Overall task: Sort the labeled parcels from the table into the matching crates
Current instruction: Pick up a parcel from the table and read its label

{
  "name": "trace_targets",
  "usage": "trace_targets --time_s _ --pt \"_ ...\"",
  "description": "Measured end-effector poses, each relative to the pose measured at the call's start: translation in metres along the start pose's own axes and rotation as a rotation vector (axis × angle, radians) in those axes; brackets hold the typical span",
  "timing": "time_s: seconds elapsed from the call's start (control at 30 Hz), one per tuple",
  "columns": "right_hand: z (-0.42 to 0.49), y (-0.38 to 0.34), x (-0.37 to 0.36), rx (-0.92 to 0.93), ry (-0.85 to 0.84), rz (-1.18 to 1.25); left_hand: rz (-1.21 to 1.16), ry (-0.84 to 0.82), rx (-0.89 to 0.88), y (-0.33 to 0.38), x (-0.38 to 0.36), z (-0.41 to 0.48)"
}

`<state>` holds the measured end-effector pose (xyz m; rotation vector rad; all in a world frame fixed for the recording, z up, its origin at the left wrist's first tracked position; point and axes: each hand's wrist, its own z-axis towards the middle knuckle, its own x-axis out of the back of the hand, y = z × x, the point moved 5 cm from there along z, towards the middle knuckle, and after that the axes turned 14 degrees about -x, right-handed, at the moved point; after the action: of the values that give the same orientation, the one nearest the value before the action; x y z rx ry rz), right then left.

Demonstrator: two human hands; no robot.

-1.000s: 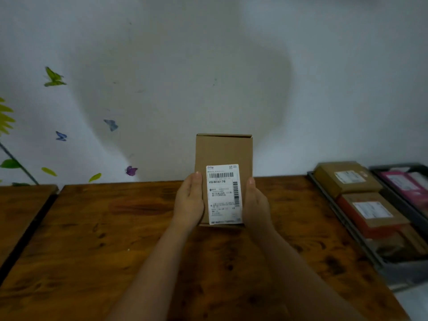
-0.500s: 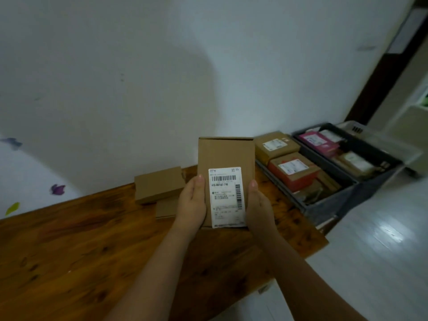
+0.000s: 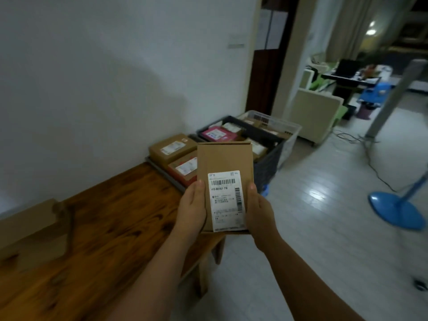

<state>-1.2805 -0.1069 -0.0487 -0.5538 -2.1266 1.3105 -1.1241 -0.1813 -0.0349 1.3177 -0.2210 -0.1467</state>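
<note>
Both hands [image 3: 192, 209] [image 3: 259, 212] grip parcel [image 3: 224, 163] edges — past table [image 3: 111, 228] end.

- Dim overall; grey-blue cast on the wall [image 3: 104, 77].
- Brightest source: ceiling lamps [image 3: 371, 28] in the far room, blown out.
- Glare patch on the pale floor [image 3: 318, 196].
- Broad soft shadow across the wall, diagonal edge.
- Motion blur strong at left: cardboard box [image 3: 27, 225] and table [image 3: 104, 228] grain smeared.
- Label [image 3: 225, 200] on the parcel [image 3: 224, 158] sharp; barcode legible, small print not.
- Wide-angle bowing at right edge: pole [image 3: 393, 96] leans.
</note>
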Motion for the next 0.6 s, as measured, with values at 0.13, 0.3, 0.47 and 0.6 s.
trace_targets --time_s 0.13,0.3,0.47,0.6 --pt "0.037 -0.005 0.052 -0.011 0.032 0.030 -0.055 -0.069 0.064 -0.011 -0.068 0.030" --pt "0.102 -0.008 0.108 -0.070 0.120 0.058 -0.073 -0.174 0.062 -0.025 -0.158 0.072" --pt "0.207 -0.031 0.154 -0.097 0.209 0.010 -0.098 -0.240 0.114 -0.055 -0.260 0.153" --pt "0.278 -0.050 0.179 -0.128 0.239 -0.031 -0.131 -0.282 0.167 -0.062 -0.314 0.209"
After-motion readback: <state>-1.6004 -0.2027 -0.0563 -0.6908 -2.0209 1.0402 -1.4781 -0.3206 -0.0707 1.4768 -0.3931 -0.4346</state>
